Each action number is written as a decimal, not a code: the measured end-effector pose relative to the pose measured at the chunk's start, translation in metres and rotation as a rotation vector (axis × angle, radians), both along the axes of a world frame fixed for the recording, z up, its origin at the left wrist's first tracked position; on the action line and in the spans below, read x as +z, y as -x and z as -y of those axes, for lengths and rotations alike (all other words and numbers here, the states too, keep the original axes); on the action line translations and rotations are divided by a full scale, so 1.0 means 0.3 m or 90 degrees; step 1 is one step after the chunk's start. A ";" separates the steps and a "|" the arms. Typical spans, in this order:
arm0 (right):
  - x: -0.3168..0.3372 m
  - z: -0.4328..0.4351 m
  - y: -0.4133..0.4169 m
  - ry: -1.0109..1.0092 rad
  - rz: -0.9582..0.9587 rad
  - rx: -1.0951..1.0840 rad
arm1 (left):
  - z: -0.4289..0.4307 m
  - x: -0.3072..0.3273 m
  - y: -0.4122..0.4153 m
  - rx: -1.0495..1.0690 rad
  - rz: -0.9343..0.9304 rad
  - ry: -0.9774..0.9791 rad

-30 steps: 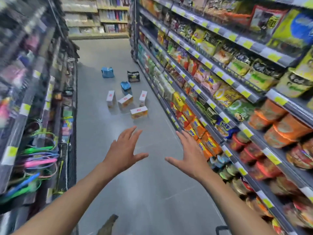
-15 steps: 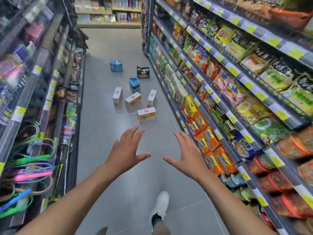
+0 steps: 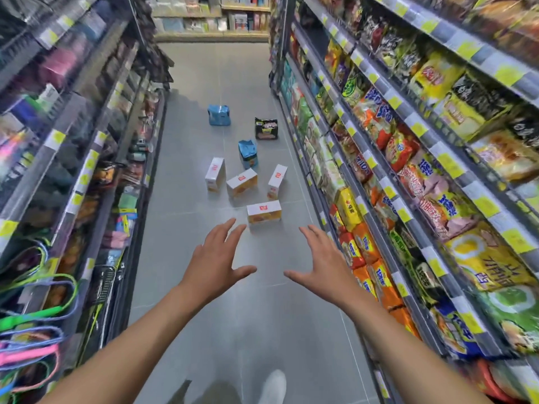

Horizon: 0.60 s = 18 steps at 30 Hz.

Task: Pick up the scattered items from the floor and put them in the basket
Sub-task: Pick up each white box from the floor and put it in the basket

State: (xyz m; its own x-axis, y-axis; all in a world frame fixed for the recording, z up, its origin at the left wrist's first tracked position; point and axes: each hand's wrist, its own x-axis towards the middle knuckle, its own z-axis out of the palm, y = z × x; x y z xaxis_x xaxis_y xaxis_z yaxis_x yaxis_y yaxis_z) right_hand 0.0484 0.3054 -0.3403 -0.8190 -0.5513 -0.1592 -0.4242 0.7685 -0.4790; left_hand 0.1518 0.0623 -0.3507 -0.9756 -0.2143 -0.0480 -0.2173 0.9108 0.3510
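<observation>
Head view: both my hands reach out over the aisle floor, with the dropped goods lying ahead of them.

Through the head camera I see my left hand point(image 3: 217, 263) and right hand point(image 3: 323, 265) held out side by side, palms down, above the grey floor point(image 3: 186, 228). Their fingers point(image 3: 222, 232) are spread apart and straight, holding nothing. The nearest box point(image 3: 264, 212), white on top with orange sides, lies just beyond the left fingertips, untouched. Further off lie the left box point(image 3: 215, 174), the middle box point(image 3: 242, 182) and the right box point(image 3: 277, 178) in a loose row. Behind them a blue bag point(image 3: 248, 154) stands upright. A dark noodle packet point(image 3: 266, 128) sits near the right shelves point(image 3: 408, 158), and a blue pack point(image 3: 219, 115) sits further down the aisle. A white shoe point(image 3: 272, 386) shows at the bottom edge.
</observation>
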 end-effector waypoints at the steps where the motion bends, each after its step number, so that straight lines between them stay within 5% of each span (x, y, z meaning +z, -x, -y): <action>1: -0.002 0.013 0.044 0.003 0.003 0.002 | 0.011 -0.009 0.035 0.005 0.000 -0.001; 18: -0.018 0.419 0.763 -0.010 0.006 0.006 | 0.450 -0.069 0.744 0.005 0.011 -0.010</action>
State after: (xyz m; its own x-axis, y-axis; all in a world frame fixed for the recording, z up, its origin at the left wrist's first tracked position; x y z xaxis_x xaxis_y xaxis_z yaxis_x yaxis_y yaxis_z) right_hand -0.1805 0.1796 -0.3458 -0.8124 -0.5559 -0.1761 -0.4266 0.7724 -0.4705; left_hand -0.0714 -0.0727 -0.3713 -0.9730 -0.2205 -0.0682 -0.2301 0.9036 0.3612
